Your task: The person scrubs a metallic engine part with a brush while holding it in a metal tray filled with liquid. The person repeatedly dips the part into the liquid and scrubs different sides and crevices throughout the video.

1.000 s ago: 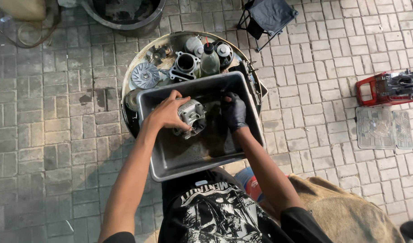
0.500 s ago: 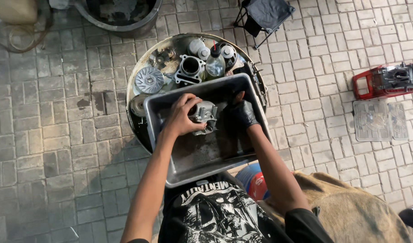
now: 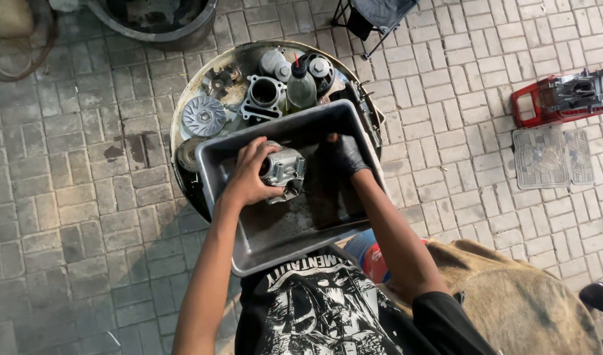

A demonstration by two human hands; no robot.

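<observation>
A grey metal engine part [image 3: 283,172], blocky with a round opening on one side, sits inside a rectangular metal tray [image 3: 262,236], toward the tray's far half and a little left of its middle. The left hand [image 3: 249,177] is bare and curled over the part's left side, fingers wrapped round the top of it in a firm hold. The right hand [image 3: 344,154], wearing a dark glove, is down in the tray near its far right corner, just beside the part; its fingers are bent, but whether it grips anything cannot be told. The tray's floor is dark and wet-looking with grime.

The tray rests tilted across the near edge of a round metal drum top [image 3: 183,125] that serves as the surface. On the far half of that surface lie a finned round disc [image 3: 204,116] at the left, a cylinder block [image 3: 264,98] with an open bore, a clear bottle with a red cap [image 3: 301,87] and a few round metal canisters [image 3: 273,61].

All round is grey brick paving [image 3: 71,197]. A red machine [image 3: 558,98] stands off to the right, with a folding stool [image 3: 380,16] at the far edge.
</observation>
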